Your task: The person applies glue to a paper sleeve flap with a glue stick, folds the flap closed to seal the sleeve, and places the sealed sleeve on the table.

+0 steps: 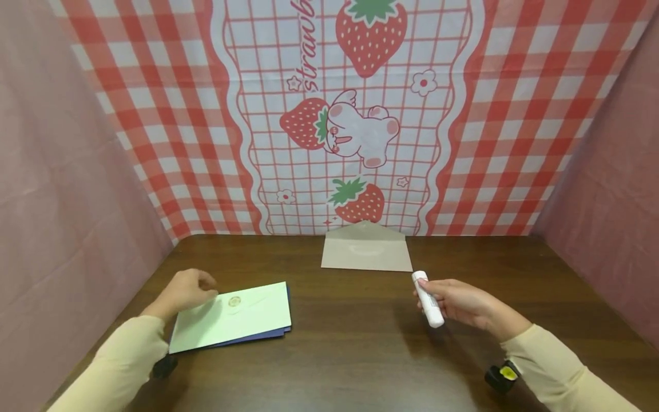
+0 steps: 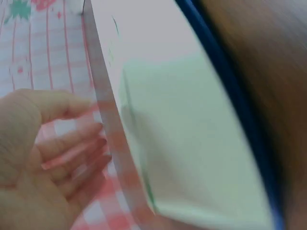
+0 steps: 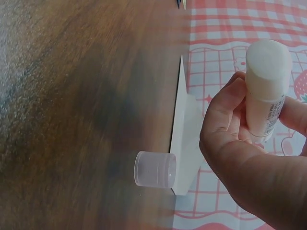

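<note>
My right hand grips a white glue stick, held tilted above the table between thumb and fingers. In the right wrist view a barcode shows on the glue stick's side, and a translucent cap sits on the table. My left hand hovers at the far left edge of a pale green envelope with a gold round seal. Its fingers look loosely bent and hold nothing in the left wrist view. Dark blue envelopes stick out beneath the green one. A beige envelope lies at the back with its flap raised.
The dark wooden table meets a red-and-white checked strawberry cloth hanging at the back. Pink cloth closes off both sides. Dark wrist cameras sit under both sleeves.
</note>
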`<action>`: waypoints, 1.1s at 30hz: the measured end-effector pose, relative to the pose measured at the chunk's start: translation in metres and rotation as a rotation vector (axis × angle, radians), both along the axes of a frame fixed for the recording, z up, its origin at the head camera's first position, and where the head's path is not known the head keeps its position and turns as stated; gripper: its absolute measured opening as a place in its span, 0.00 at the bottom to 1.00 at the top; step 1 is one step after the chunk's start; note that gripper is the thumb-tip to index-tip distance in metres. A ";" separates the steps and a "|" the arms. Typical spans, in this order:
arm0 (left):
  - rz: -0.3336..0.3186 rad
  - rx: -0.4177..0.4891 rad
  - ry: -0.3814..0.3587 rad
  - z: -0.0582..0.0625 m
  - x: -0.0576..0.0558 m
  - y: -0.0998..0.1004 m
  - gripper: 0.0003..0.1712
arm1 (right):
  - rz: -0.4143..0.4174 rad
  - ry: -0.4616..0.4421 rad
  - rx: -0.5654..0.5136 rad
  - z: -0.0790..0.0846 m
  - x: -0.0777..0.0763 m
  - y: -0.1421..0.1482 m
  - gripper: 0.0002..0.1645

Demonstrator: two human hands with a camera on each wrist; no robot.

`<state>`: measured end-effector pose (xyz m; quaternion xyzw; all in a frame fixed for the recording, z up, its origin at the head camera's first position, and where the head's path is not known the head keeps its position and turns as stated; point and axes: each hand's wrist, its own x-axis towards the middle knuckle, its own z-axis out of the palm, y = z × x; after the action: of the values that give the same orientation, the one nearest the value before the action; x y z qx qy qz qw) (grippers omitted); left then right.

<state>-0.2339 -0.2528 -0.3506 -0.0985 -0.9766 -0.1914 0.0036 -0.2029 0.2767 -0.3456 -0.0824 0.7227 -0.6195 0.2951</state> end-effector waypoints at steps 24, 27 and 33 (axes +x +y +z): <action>-0.262 -0.245 -0.130 -0.025 -0.073 0.226 0.17 | 0.060 0.015 -0.119 0.010 -0.006 0.008 0.17; -0.271 -0.226 -0.103 -0.026 -0.067 0.224 0.17 | 0.051 0.012 -0.125 0.011 -0.004 0.016 0.16; -0.310 -0.198 -0.075 -0.021 -0.049 0.219 0.12 | 0.074 0.011 -0.162 0.008 -0.003 0.025 0.16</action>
<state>-0.2825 -0.0337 -0.3718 -0.2406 -0.9631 -0.0962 -0.0721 -0.2059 0.3020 -0.3376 -0.1358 0.6681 -0.6644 0.3062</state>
